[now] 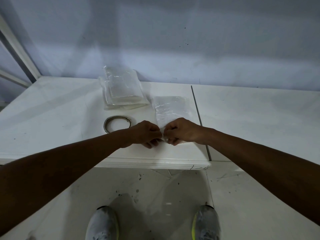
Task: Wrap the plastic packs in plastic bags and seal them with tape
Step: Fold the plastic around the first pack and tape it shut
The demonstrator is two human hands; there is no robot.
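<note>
Forearms enter from the lower corners; left hand (pixel 147 134) and right hand (pixel 181 131) meet, each grip pinching the near end of the clear crinkled plastic bag (pixel 170 110) at frame centre on the white surface (pixel 60 110). Uneven tugging could tear the thin film or pull it free.

So on the desk (pixel 52 110) there's a stack of packs (pixel 123 90) toward the back, close to the wall (pixel 173 40), with the tape roll (pixel 117 124) lying just in front of it. A single pack (pixel 170 110) sits right of both, and the left hand (pixel 145 134) and right hand (pixel 180 131) meet at its near end, pinching it. Two shoes (pixel 102 224) stand on the floor (pixel 251 196) below the desk's front edge.
</note>
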